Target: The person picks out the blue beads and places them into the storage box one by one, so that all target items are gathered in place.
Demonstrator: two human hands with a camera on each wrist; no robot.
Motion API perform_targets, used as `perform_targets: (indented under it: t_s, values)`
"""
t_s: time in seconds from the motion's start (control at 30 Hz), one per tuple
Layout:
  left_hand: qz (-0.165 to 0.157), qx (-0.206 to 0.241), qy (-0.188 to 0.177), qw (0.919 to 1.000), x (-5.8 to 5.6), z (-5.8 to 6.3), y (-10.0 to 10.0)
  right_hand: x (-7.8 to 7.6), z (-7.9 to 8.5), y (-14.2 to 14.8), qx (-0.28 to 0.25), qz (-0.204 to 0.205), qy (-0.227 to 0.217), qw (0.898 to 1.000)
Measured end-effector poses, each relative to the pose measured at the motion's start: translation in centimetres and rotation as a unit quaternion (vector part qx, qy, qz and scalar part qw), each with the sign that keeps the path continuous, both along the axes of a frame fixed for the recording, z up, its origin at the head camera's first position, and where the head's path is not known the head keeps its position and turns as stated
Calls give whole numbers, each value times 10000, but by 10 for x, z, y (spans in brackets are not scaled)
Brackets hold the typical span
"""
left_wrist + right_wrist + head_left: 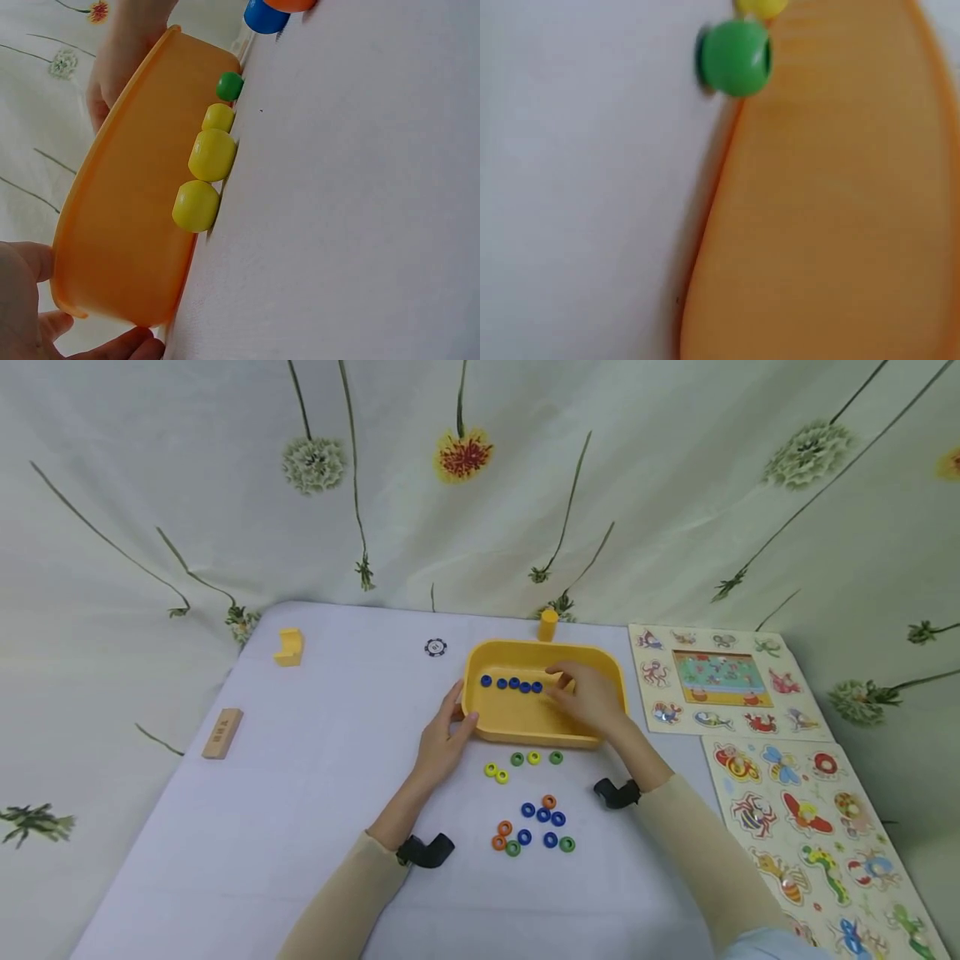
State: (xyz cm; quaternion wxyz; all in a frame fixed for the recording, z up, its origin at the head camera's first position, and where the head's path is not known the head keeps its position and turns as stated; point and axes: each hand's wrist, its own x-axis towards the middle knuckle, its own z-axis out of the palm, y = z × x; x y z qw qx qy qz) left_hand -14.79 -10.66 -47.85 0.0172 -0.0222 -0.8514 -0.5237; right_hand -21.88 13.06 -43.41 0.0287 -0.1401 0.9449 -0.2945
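A yellow tray stands at the table's middle, with a row of several blue beads inside. My left hand holds its near left corner, the thumb at the near rim and the other fingers along the end wall. In the left wrist view those fingertips lie low against the tray. My right hand reaches over the right side into the tray, its thumb and forefinger spread apart beside the row's right end. Yellow beads and green beads lie along the tray's near side.
Loose blue, orange and green beads lie closer to me. Puzzle boards cover the right side. A yellow cylinder stands behind the tray. Farther left are a poker chip, a yellow block and a wooden block.
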Motion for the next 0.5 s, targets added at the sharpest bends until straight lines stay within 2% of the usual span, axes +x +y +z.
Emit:
perform_targets:
  t_s: [0.2, 0.3, 0.5]
  values:
    - [-3, -10, 126, 9999, -2, 0, 0, 37, 3, 19, -596, 148, 809, 9948]
    - [-12, -38, 84, 10000, -2, 0, 0, 59, 2, 22, -900, 284, 997, 9905]
    - [-20, -26, 59, 10000, 0, -2, 1, 102, 1, 16, -1481, 782, 1067, 9801]
